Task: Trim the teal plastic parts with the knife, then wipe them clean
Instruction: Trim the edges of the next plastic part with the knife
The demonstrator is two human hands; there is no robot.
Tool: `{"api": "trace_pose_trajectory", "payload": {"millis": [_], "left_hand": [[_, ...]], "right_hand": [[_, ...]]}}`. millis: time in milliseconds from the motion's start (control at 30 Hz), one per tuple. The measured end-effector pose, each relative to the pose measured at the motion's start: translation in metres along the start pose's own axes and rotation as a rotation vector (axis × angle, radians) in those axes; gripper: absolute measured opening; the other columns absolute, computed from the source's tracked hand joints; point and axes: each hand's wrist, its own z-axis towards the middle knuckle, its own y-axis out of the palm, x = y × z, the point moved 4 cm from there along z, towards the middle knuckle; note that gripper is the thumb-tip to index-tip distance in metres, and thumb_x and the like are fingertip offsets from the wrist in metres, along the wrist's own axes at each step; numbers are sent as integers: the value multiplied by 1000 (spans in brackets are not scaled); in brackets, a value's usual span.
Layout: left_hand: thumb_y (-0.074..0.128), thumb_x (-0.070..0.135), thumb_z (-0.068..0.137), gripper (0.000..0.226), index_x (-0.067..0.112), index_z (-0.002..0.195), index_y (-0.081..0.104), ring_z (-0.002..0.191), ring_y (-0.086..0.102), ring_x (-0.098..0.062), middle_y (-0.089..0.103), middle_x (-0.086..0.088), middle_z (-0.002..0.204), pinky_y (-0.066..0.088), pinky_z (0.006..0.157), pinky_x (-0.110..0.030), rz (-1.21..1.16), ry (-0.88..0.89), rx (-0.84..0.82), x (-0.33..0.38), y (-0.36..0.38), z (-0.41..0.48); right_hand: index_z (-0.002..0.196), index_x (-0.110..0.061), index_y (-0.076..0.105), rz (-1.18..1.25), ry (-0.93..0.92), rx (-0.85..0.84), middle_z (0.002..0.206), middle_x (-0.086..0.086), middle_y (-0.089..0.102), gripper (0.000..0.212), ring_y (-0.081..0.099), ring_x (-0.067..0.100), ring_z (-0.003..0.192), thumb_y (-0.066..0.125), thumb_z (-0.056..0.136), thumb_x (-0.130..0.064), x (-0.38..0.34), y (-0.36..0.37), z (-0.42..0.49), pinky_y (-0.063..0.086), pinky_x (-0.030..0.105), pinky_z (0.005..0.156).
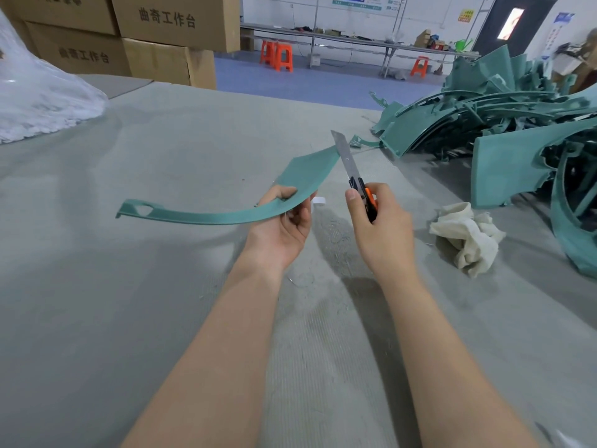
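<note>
My left hand (284, 221) grips a long curved teal plastic part (226, 211) near its wide end and holds it above the grey table. Its narrow end points left and its wide tip points up to the right. My right hand (378, 227) is closed on an orange and black utility knife (350, 169). The long blade is extended and rests against the part's wide tip. A crumpled white cloth (465, 237) lies on the table to the right of my right hand.
A big heap of teal plastic parts (517, 130) fills the right side of the grey table (129, 302). White plastic wrap (38, 101) lies at the far left, with cardboard boxes (155, 37) behind it. Orange stools (277, 56) and a workbench stand across the blue floor.
</note>
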Motion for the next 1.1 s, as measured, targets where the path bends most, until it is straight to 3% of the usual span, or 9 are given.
{"api": "trace_pose_trajectory", "payload": {"millis": [167, 433, 567, 767, 1100], "left_hand": [[51, 3, 89, 12, 3, 85, 62, 47, 61, -6, 67, -9, 68, 46, 41, -12, -32, 3, 3, -1, -2, 0], [51, 0, 89, 12, 0, 85, 62, 49, 62, -10, 67, -12, 73, 48, 43, -12, -107, 25, 21, 0, -2, -1], [52, -2, 89, 12, 0, 82, 62, 51, 63, -12, 66, -13, 76, 51, 47, -13, -138, 49, 31, 2, -2, 0], [51, -2, 89, 10, 0, 84, 60, 50, 63, -12, 65, -12, 81, 50, 46, -14, -157, 65, 35, 2, -3, 2], [52, -3, 90, 9, 1, 89, 59, 52, 62, -11, 63, -12, 84, 51, 48, -14, -187, 77, 41, 3, -2, 2]], "right_hand": [[104, -24, 58, 8, -36, -30, 57, -11, 50, 26, 48, 3, 53, 52, 95, -48, -4, 5, -4, 30, 17, 48], [108, -25, 63, 71, -47, -76, 61, -16, 53, 27, 48, 0, 57, 59, 92, -46, -8, 11, -7, 35, 22, 56], [105, -24, 64, 96, -58, -89, 57, -14, 51, 25, 47, 0, 53, 60, 92, -45, -11, 15, -9, 33, 18, 53], [107, -25, 64, 110, -63, -125, 60, -11, 55, 27, 45, 4, 52, 60, 92, -47, -14, 18, -11, 39, 26, 57], [105, -26, 65, 163, -63, -126, 57, -13, 51, 25, 46, 1, 52, 60, 91, -46, -15, 20, -13, 33, 21, 55]]}}
